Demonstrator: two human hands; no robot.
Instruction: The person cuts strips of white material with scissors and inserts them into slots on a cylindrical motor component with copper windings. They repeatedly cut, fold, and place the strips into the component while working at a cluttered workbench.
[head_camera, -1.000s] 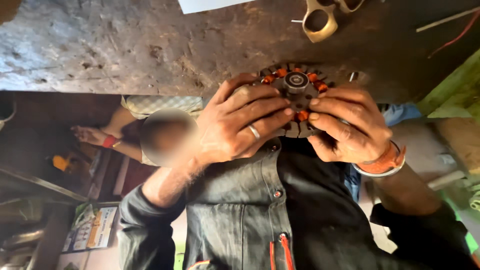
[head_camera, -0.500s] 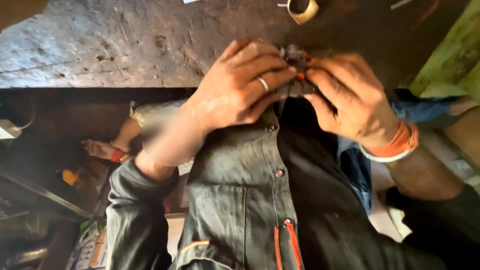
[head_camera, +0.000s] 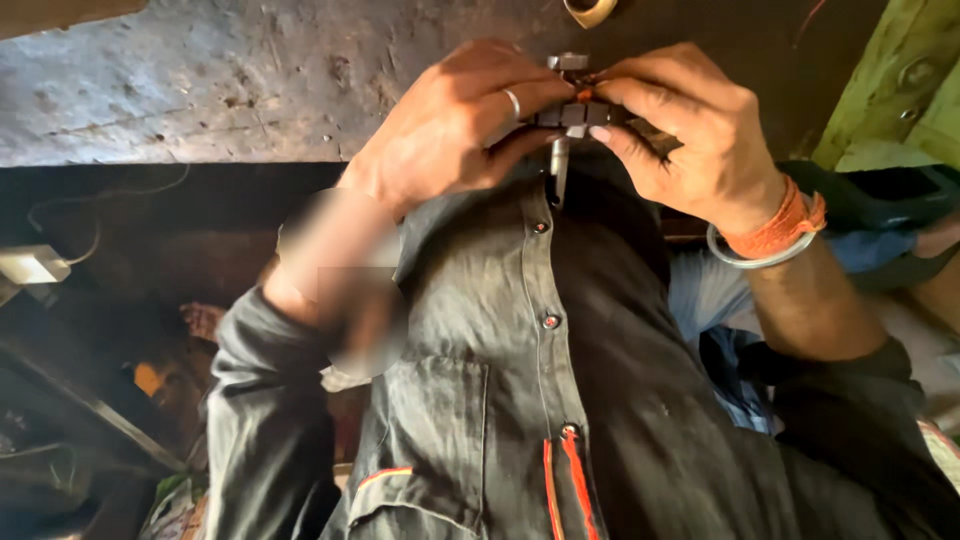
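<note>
My left hand (head_camera: 455, 125), with a silver ring on one finger, and my right hand (head_camera: 690, 130), with orange thread and a metal bangle at the wrist, both grip a round motor stator (head_camera: 570, 112). It is dark metal with orange copper windings and a short shaft (head_camera: 559, 165) pointing down. I see it edge-on, held close against my chest above my dark grey shirt (head_camera: 560, 400). My fingers hide most of the windings.
A worn grey workbench top (head_camera: 220, 80) fills the upper left. A brass-coloured ring (head_camera: 590, 10) lies at the top edge. A green painted frame (head_camera: 890, 90) stands at the right. A white box with a cable (head_camera: 30, 265) sits at the left.
The stator has turned from face-on, with its ring of windings showing, to edge-on with the shaft pointing down. Both hands have closed in tighter around it, and the view has dropped lower.
</note>
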